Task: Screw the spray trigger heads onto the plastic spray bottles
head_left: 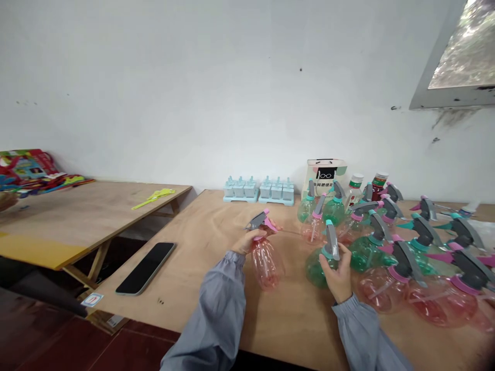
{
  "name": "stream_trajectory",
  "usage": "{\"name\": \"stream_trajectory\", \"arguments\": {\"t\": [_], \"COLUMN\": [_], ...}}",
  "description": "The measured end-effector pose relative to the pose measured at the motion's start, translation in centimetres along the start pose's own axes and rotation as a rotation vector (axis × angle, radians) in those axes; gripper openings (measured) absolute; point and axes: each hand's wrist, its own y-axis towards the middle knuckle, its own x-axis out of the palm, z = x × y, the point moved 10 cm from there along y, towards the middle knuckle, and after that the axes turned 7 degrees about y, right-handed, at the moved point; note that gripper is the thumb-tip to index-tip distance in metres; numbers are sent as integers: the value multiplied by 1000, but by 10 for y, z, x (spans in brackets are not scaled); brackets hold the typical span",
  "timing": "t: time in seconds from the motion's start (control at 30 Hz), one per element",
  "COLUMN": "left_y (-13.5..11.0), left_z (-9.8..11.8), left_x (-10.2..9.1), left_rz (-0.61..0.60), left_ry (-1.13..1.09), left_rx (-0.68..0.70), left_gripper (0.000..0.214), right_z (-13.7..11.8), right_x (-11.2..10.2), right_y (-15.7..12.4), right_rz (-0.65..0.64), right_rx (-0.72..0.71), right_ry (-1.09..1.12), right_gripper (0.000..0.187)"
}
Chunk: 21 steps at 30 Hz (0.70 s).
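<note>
My left hand (249, 239) is closed round the neck of a pink spray bottle (266, 261) with a grey and pink trigger head, held upright above the wooden table (216, 288). My right hand (339, 273) grips a green spray bottle (320, 265) with a grey and teal trigger head, which stands on the table. Both arms wear grey sleeves. Right of my hands stands a crowd of several more pink and green spray bottles (410, 257).
A black phone (146, 268) lies near the table's left edge. Light blue ice-pop moulds (258, 189), a white box (325, 175) and two capped bottles (367, 186) stand along the wall. A second wooden table (77, 216) at left holds coloured packets and a yellow-green item.
</note>
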Motion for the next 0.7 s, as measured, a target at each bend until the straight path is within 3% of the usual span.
{"name": "stream_trajectory", "arguments": {"t": [0.1,0.27,0.4,0.6,0.7], "left_y": [1,4,4,2,2], "left_z": [0,-12,-9,-7,-15], "left_x": [6,5,2,26,23], "left_rz": [50,97,152,37,106], "left_ry": [55,24,112,43,-31], "left_rx": [-11,-68,-38,-113,-186], "left_gripper": [19,28,30,34,34], "right_z": [1,4,6,6,5], "right_x": [1,0,1,1,2], "right_y": [2,2,1,2,2], "right_rz": [11,15,3,7,-2], "right_rx": [-3,11,27,18,18], "right_ry": [-17,-4,-14,-13,-6], "right_gripper": [52,52,51,50,50]}}
